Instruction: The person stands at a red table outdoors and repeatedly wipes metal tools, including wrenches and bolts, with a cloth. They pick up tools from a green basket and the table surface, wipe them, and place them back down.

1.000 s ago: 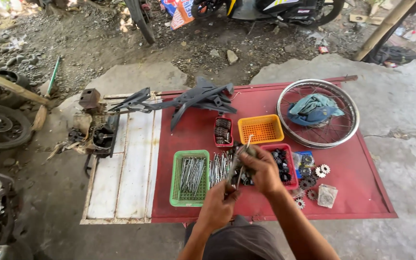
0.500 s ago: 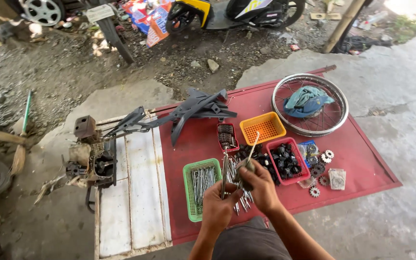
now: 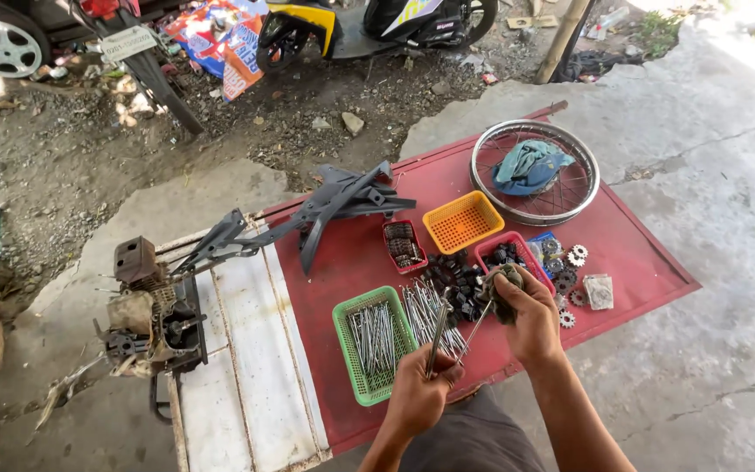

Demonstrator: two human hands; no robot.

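Since a moment earlier, the right hand (image 3: 530,319) has been drawn rightward and away from the left hand (image 3: 421,393), so that the two are now seen apart over the near edge of the red bench (image 3: 640,253). A thin metal spoke (image 3: 438,339) is gripped in the closed left hand and points up and away. A dark crumpled rag (image 3: 502,291) is clenched in the closed right hand, with a second spoke (image 3: 475,329) slanting down from it toward the left hand. Just beyond the hands, a loose pile of spokes (image 3: 421,308) is spread on the bench, beside a green basket (image 3: 369,345) holding more. Farther on, a red basket (image 3: 517,260) of dark parts, a small red tray (image 3: 402,244) and an orange basket (image 3: 463,222) are lined up, with sprockets (image 3: 574,258) to the right. At the far edge, black frame parts (image 3: 342,203) and a spoked wheel rim (image 3: 535,172) with a blue cloth (image 3: 528,165) are seen.
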